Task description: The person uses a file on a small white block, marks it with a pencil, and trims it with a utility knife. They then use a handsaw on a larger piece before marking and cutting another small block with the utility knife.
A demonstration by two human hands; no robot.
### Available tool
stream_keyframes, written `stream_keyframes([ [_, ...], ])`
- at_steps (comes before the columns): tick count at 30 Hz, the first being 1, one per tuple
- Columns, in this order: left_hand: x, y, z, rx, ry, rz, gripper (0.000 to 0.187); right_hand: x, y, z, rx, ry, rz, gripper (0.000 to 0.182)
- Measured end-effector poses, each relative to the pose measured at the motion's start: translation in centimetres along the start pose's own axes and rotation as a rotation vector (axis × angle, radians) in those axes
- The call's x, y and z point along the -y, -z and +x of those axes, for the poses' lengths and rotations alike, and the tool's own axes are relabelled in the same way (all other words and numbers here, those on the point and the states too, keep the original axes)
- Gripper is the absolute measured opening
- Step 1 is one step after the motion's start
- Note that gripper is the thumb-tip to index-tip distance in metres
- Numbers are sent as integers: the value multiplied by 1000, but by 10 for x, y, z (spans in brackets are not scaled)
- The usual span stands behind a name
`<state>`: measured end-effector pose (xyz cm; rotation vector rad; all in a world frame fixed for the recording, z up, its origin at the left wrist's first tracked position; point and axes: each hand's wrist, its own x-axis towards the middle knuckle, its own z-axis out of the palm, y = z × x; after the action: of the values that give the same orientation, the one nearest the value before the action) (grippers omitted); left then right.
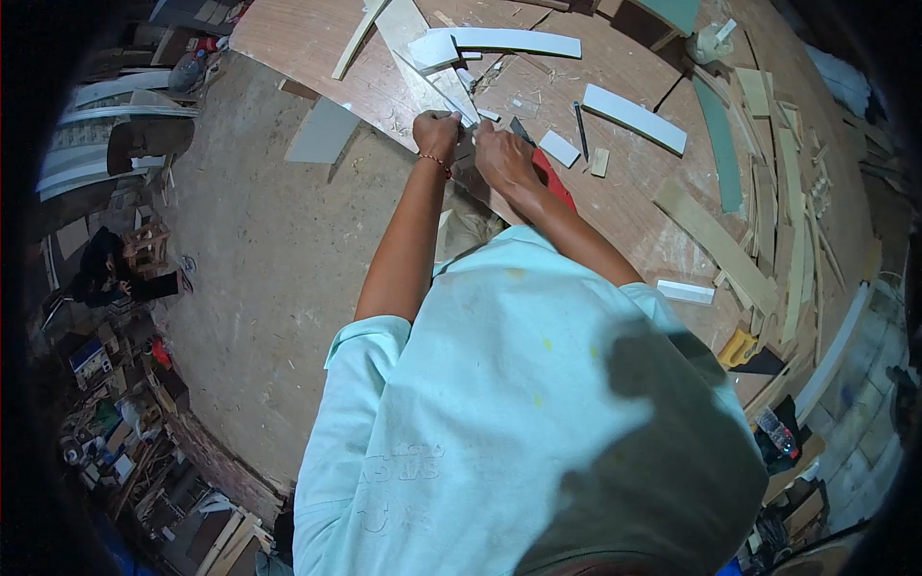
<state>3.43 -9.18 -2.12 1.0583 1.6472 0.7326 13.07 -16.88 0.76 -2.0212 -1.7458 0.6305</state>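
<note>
My left hand (437, 134), with a bracelet at the wrist, is closed at the near edge of the workbench (663, 230). My right hand (504, 156) is closed just beside it. What the fingers hold is too small and hidden to name. A thin white strip (455, 104) on a pale board (413, 72) runs to both hands. Right of my right hand lie a red object (553, 180), partly hidden by my forearm, a small white block (559, 149), a dark pencil-like stick (581, 132) and a small wood piece (599, 162).
Two curved white pieces (634, 119) lie farther along the bench, among shavings. Wood strips (789, 206), a green strip (718, 144) and a yellow-handled saw (738, 348) are at the right. A seated person (110, 269) is at far left.
</note>
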Motion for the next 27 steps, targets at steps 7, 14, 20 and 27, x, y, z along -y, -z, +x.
stream_keyframes([
  [7,-14,-6,-10,-148,98,-2,13,-1,1,-18,4,-17,10,21],
  [14,-2,-7,1,-96,71,70,13,-14,10,-48,95,-91,-58,23],
  [20,-3,-6,0,-118,58,56,14,-11,20,-46,106,-75,-56,25],
  [27,4,-6,3,-139,-13,166,16,9,43,-40,-10,-73,-34,25],
])
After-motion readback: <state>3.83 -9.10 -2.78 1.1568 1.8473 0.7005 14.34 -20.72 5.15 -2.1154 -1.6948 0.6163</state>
